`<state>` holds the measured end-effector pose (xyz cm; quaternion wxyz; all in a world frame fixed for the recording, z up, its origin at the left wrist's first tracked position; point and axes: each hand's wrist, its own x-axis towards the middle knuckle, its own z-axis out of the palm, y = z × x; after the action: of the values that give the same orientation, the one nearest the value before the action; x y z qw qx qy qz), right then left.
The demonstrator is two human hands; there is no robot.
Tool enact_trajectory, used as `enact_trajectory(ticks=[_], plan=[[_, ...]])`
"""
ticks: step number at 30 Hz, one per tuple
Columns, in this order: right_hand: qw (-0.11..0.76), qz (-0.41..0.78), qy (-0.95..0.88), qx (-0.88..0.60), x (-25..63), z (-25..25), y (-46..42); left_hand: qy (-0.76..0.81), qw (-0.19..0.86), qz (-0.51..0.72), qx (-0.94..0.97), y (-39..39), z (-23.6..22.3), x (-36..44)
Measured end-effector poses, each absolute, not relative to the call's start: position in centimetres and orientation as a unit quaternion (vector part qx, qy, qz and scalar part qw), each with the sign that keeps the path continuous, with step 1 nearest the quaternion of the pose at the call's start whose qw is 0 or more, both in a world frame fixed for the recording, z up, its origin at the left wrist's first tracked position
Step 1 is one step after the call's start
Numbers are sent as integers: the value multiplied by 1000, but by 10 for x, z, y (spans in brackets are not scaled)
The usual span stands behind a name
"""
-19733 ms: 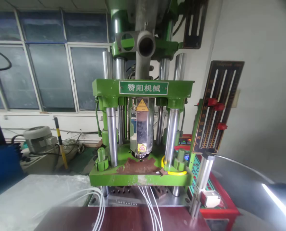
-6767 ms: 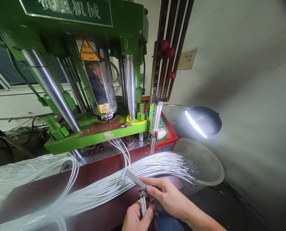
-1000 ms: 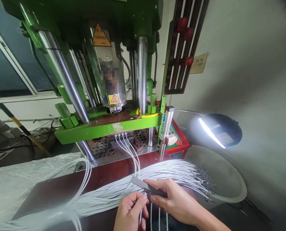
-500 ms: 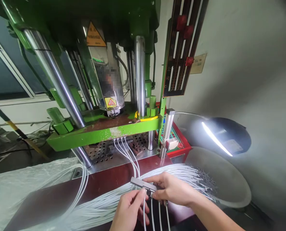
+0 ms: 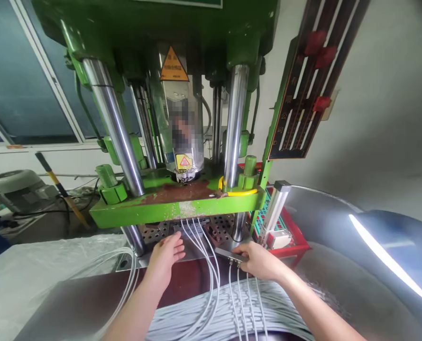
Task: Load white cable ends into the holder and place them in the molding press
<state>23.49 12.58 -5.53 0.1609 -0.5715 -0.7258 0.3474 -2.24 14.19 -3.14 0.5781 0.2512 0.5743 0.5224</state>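
Note:
My right hand (image 5: 262,261) grips one end of a flat grey metal bar (image 5: 225,255), in front of the press bed at the right. Several white cables (image 5: 244,305) hang down from connectors along the bar's lower edge. My left hand (image 5: 165,259) is open, fingers stretched forward, holding nothing. It is left of several other white cables (image 5: 211,270) that come out from under the green press plate (image 5: 186,208). Where those cables end inside the press is partly hidden by the plate.
A thick bundle of white cables (image 5: 193,317) covers the front of the dark red table (image 5: 188,284). Yellow-handled pliers (image 5: 241,192) lie on the press plate. Steel columns (image 5: 236,128) flank the press. A lit lamp (image 5: 389,255) and red control box (image 5: 296,241) stand right.
My left hand has let go of the bar and cables and moved forward and left towards the press. My right hand has carried the bar forward, closer to the press bed. The view has shifted.

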Motion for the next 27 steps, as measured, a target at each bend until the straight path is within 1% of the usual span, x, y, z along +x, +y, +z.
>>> enact_trajectory(ticks=[2,4,8,12,17,22,27], plan=[[154,316,-735,-580,233,-59,128,571,613,498,225,163,-51,-6],[150,285,-742,-588,231,-61,128,533,665,480,207,179,-64,14],[143,224,-753,-601,223,-66,127,474,718,478,179,186,-69,37],[139,176,-770,-598,204,-73,122,438,745,465,191,160,-66,12],[156,129,-815,-544,188,-81,110,442,747,456,199,125,-62,-18],[157,162,-815,-534,187,-67,119,402,782,433,200,141,-63,13],[208,119,-765,-598,174,-50,179,369,781,473,176,160,-76,30]])
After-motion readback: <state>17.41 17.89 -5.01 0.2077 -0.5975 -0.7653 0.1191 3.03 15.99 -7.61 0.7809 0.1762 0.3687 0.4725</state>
